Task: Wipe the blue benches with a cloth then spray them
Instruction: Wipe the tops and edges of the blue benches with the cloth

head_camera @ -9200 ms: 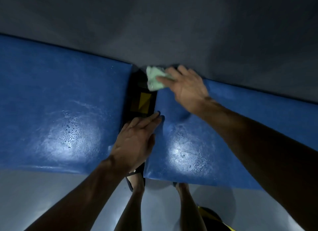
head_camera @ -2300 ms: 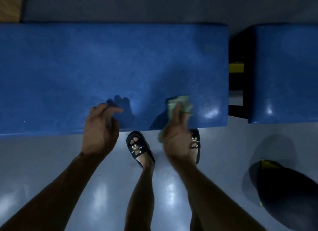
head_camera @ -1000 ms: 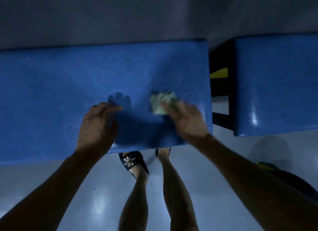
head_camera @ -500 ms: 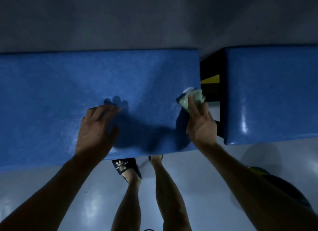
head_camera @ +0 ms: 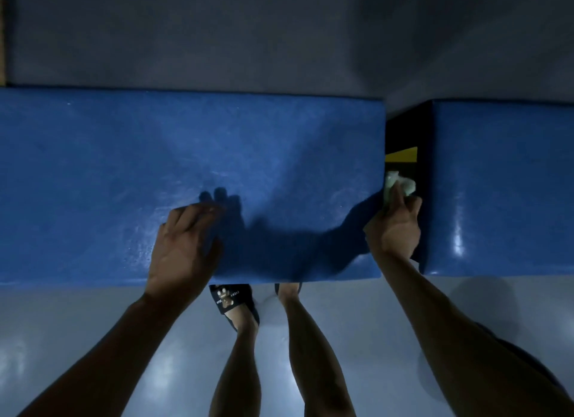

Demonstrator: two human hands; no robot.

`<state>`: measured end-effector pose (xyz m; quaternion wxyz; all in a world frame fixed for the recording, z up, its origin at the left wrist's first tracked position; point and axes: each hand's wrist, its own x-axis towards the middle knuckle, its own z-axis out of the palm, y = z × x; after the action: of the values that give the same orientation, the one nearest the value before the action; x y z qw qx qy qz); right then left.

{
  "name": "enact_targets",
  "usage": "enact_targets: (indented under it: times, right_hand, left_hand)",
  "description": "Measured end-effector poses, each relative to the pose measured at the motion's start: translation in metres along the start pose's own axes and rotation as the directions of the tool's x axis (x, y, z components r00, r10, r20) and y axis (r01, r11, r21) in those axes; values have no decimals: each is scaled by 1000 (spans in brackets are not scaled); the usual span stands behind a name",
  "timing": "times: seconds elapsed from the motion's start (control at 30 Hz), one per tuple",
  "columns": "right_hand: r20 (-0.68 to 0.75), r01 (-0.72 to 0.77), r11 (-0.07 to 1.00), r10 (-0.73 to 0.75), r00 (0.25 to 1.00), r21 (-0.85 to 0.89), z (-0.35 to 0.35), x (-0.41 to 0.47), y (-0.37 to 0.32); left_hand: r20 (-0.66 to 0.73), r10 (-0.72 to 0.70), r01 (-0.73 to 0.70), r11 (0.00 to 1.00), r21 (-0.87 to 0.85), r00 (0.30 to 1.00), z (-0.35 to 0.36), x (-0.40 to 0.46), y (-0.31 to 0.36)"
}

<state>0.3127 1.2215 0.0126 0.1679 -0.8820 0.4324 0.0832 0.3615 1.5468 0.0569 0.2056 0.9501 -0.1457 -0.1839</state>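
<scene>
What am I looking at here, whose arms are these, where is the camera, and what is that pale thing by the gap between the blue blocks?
There is no machine here. The camera sits on a person's head and looks down, so the arms reaching in from the bottom are the wearer's own, and their legs and a dark sandal show below on the pale floor. The big blue surface is the padded top of a long bench, standing against a grey wall. A second blue bench stands to the right, with a dark gap between them where a black frame with a yellow patch shows. The left hand rests flat on the long bench near its front edge, holding nothing. The right hand grips a pale green cloth at the bench's right end, down in the gap. No spray bottle is in view.
</scene>
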Motion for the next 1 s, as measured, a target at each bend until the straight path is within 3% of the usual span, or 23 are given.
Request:
enact_targets:
  times: [0.17, 0.27, 0.3, 0.37, 0.43, 0.47, 0.5, 0.53, 0.67, 0.73, 0.77, 0.8, 0.83, 0.9, 0.97, 1.0]
  right_hand:
    - [-192, 32, 995, -14, 981, 90, 32, -10, -64]
    - [-118, 308, 947, -296, 948, 96, 51, -50, -92]
    - [-96, 477, 875, -469, 878, 87, 54, -69, -103]
    - [39, 777, 630, -776, 629, -11, 57, -98, -115]
    - [156, 905, 422, -892, 425, -56, 55, -82, -105]
    - [120, 924, 375, -916, 382, -80, 50, -61, -94]
    - [73, 919, 373, -921, 383, -125, 44, -36, -80]
    - [31, 888, 424, -900, 436, -180, 36, -13, -65]
    - [-61, 549, 803, -575, 816, -234, 17, 16, -48]
    - [-82, 453, 884, -463, 883, -112, 39, -17, -70]
    - [-78, 495, 867, -498, 864, -48, 53, -40, -83]
    - [-59, 586, 810, -586, 808, -13, 64, -65, -96]
    - [-13, 707, 706, -708, 706, -45, 74, -88, -106]
    - [136, 903, 416, -893, 428, -106, 77, -119, -114]
    - [240, 989, 139, -959, 149, -57, 66, -106, -113]
    - [236, 997, 41, -970, 54, -62, 64, -86, -111]
  left_hand:
    - [30, -58, 58, 998, 7, 998, 5, -9, -3]
    - [33, -66, 66, 998, -3, 997, 7, -6, 2]
    - [31, -74, 74, 997, -7, 997, 7, -4, 3]
    - [18, -83, 83, 997, 7, 996, 6, 0, 7]
    - [12, -85, 85, 996, 40, 996, 4, 6, 8]
    - [13, -87, 86, 995, 57, 996, 4, 9, 8]
    - [17, -92, 91, 993, 70, 996, 5, 11, 9]
    - [22, -101, 99, 992, 81, 995, 5, 13, 8]
    - [41, -121, 117, 990, 83, 992, 7, 17, 8]
    - [31, -131, 128, 989, 75, 991, 7, 15, 8]
    - [24, -138, 136, 988, 71, 990, 7, 13, 8]
    - [15, -144, 142, 987, 68, 990, 7, 11, 8]
    - [12, -148, 147, 987, 65, 989, 6, 8, 7]
    - [28, -159, 157, 985, 63, 987, 6, 3, 3]
    - [61, -178, 172, 981, 91, 982, 6, -4, -2]
    - [67, -189, 181, 978, 105, 980, 5, -7, -5]
